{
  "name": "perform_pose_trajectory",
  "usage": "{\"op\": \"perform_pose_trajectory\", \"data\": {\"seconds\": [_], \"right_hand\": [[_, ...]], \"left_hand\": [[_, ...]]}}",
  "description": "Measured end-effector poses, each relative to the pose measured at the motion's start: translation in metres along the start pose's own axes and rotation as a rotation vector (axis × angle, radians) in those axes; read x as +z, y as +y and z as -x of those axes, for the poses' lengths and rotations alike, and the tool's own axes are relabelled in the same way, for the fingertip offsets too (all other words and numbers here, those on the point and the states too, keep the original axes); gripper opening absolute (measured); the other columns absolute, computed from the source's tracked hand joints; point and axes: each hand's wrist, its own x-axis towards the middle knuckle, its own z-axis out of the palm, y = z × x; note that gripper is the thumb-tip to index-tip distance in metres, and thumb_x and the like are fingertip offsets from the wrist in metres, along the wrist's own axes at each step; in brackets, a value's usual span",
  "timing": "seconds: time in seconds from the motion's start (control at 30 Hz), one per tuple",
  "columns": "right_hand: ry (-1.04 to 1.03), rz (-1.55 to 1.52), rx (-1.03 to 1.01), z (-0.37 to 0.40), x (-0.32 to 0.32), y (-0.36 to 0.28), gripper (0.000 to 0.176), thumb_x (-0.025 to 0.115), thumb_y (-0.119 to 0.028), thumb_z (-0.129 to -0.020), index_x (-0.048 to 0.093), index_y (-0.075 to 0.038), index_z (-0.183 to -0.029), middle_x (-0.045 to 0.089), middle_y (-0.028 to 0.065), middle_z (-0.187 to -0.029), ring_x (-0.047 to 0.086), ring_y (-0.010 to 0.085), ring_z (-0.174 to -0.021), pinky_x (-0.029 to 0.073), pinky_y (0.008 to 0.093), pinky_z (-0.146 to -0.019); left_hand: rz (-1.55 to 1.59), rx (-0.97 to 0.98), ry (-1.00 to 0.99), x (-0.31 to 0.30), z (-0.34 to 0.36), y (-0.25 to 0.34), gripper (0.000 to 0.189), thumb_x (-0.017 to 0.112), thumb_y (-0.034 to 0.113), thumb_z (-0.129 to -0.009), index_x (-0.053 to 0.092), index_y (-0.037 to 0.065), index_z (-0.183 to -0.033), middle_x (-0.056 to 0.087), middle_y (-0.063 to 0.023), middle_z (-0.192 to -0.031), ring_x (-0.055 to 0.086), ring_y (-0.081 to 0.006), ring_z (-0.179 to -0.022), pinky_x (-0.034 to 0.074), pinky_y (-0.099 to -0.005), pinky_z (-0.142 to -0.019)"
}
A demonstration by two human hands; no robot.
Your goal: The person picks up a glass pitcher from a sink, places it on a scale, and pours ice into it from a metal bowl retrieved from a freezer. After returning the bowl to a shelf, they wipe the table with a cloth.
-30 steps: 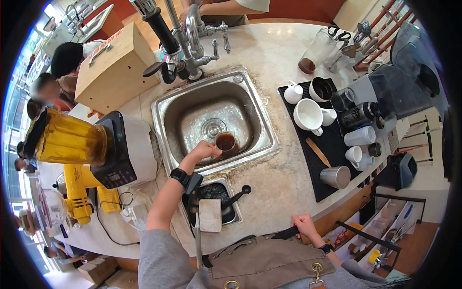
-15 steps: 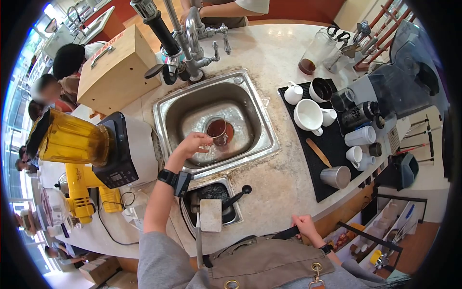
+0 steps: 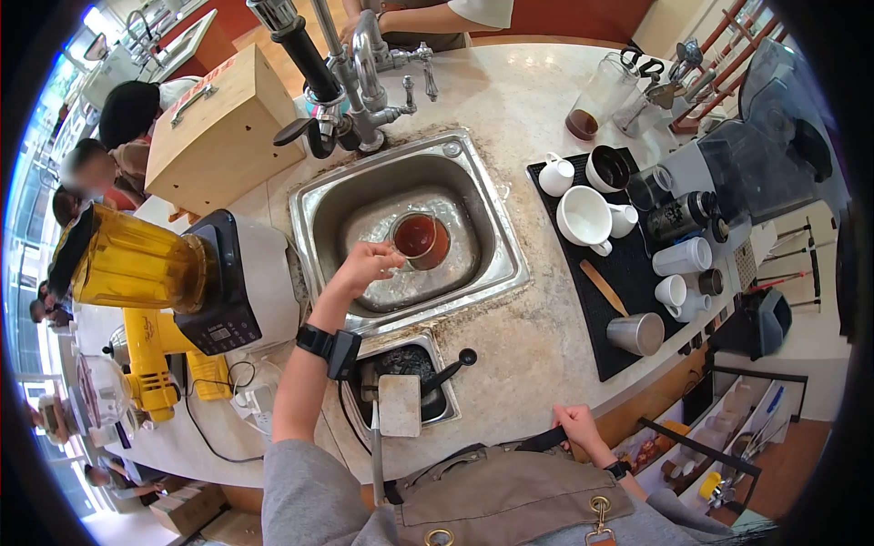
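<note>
My left hand [image 3: 369, 267] is closed on the near side of a clear glass cup [image 3: 430, 261] over the sink [image 3: 499, 273]. Reddish-brown liquid [image 3: 415, 235] shows inside the cup, which leans in the grip above the wet metal basin. Low in front of my body, my right hand [image 3: 575, 426] is curled into a fist around the end of a black strap [image 3: 543, 441] by the brown apron [image 3: 510, 491]. Behind the basin stands the metal tap [image 3: 369, 91].
White cups [image 3: 583, 217], a metal tumbler [image 3: 635, 335] and a wooden spatula [image 3: 602, 288] lie on a black mat at right. A yellow-jug blender [image 3: 137, 259] and wooden box [image 3: 223, 136] stand left. A small basin [image 3: 437, 409] is nearer me. Another person's arm [image 3: 428, 18] shows beyond the counter.
The glass cup has tipped in my left hand, so its mouth and the liquid now face me more. My right hand keeps its place.
</note>
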Motion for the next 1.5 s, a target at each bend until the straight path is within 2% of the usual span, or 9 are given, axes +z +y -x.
{"op": "perform_pose_trajectory", "data": {"seconds": [0.03, 0.1, 0.23, 0.5, 0.93, 1.03, 1.1, 1.43, 1.5], "right_hand": [[0.004, 0.003, 0.000, 0.000, 0.000, 0.000, 0.040, 0.049, -0.023, -0.089, 0.056, 0.001, -0.057, 0.050, 0.0050, -0.044, 0.047, 0.0100, -0.032, 0.035, 0.0220, -0.029], [0.005, 0.006, 0.001, 0.000, 0.000, -0.001, 0.040, 0.049, -0.023, -0.089, 0.056, 0.001, -0.057, 0.050, 0.0051, -0.044, 0.047, 0.0101, -0.032, 0.035, 0.0220, -0.029], [0.009, 0.009, -0.008, 0.001, 0.000, -0.002, 0.040, 0.049, -0.023, -0.088, 0.056, 0.002, -0.057, 0.051, 0.0054, -0.044, 0.048, 0.0103, -0.032, 0.035, 0.0220, -0.029], [0.017, 0.017, 0.015, 0.001, 0.001, -0.004, 0.041, 0.050, -0.024, -0.088, 0.056, 0.002, -0.057, 0.051, 0.0056, -0.044, 0.048, 0.0104, -0.032, 0.036, 0.0225, -0.029], [0.021, 0.019, 0.005, 0.001, 0.001, -0.006, 0.043, 0.049, -0.025, -0.089, 0.056, 0.002, -0.056, 0.050, 0.0057, -0.043, 0.047, 0.0107, -0.031, 0.035, 0.0219, -0.029], [0.016, 0.010, 0.014, 0.002, 0.002, -0.007, 0.043, 0.049, -0.025, -0.089, 0.056, 0.002, -0.056, 0.050, 0.0057, -0.042, 0.047, 0.0109, -0.031, 0.034, 0.0221, -0.029], [0.017, 0.009, 0.009, 0.001, 0.001, -0.004, 0.043, 0.049, -0.024, -0.089, 0.056, 0.002, -0.056, 0.050, 0.0057, -0.042, 0.047, 0.0110, -0.031, 0.034, 0.0222, -0.029], [0.005, 0.010, 0.003, 0.001, 0.000, -0.004, 0.044, 0.047, -0.024, -0.090, 0.056, 0.002, -0.056, 0.050, 0.0058, -0.043, 0.047, 0.0115, -0.031, 0.034, 0.0226, -0.030], [0.004, 0.009, 0.010, 0.000, 0.000, -0.003, 0.043, 0.048, -0.025, -0.090, 0.056, 0.001, -0.057, 0.050, 0.0056, -0.043, 0.047, 0.0109, -0.032, 0.035, 0.0227, -0.030]], "left_hand": [[0.000, 0.000, -0.001, 0.000, -0.001, -0.002, 0.013, 0.061, 0.012, -0.080, 0.064, 0.000, -0.076, 0.052, -0.0185, -0.117, 0.044, -0.0230, -0.116, 0.047, -0.0350, -0.079], [0.036, -0.015, -0.062, -0.001, -0.003, -0.005, 0.012, 0.062, 0.011, -0.078, 0.064, -0.001, -0.077, 0.040, -0.0230, -0.129, 0.035, -0.0252, -0.125, 0.047, -0.0355, -0.079], [0.035, -0.025, -0.065, 0.002, -0.006, -0.011, 0.012, 0.062, 0.011, -0.078, 0.065, -0.001, -0.078, 0.040, -0.0229, -0.129, 0.037, -0.0253, -0.123, 0.047, -0.0354, -0.079], [0.029, -0.037, -0.103, 0.005, -0.007, -0.013, 0.017, 0.062, 0.012, -0.078, 0.066, -0.001, -0.088, 0.030, -0.0224, -0.136, 0.039, -0.0264, -0.121, 0.045, -0.0373, -0.083], [0.024, -0.082, -0.106, 0.007, -0.015, -0.028, 0.018, 0.063, 0.012, -0.078, 0.066, -0.002, -0.087, 0.029, -0.0193, -0.137, 0.044, -0.0260, -0.116, 0.045, -0.0369, -0.082], [0.055, -0.085, -0.107, 0.008, -0.016, -0.030, 0.018, 0.064, 0.012, -0.076, 0.066, -0.003, -0.087, 0.029, -0.0190, -0.138, 0.043, -0.0295, -0.117, 0.044, -0.0396, -0.084], [0.026, -0.091, -0.090, 0.008, -0.015, -0.029, 0.018, 0.061, 0.013, -0.079, 0.066, -0.003, -0.087, 0.030, -0.0188, -0.137, 0.045, -0.0243, -0.115, 0.046, -0.0358, -0.080], [0.023, -0.142, -0.088, 0.006, -0.023, -0.039, 0.020, 0.060, 0.013, -0.080, 0.063, -0.005, -0.089, 0.029, -0.0177, -0.138, 0.045, -0.0222, -0.115, 0.045, -0.0353, -0.080], [-0.006, -0.103, -0.066, 0.007, -0.026, -0.044, 0.017, 0.063, 0.015, -0.076, 0.065, -0.003, -0.078, 0.030, -0.0196, -0.138, 0.046, -0.0255, -0.114, 0.045, -0.0343, -0.078]]}}
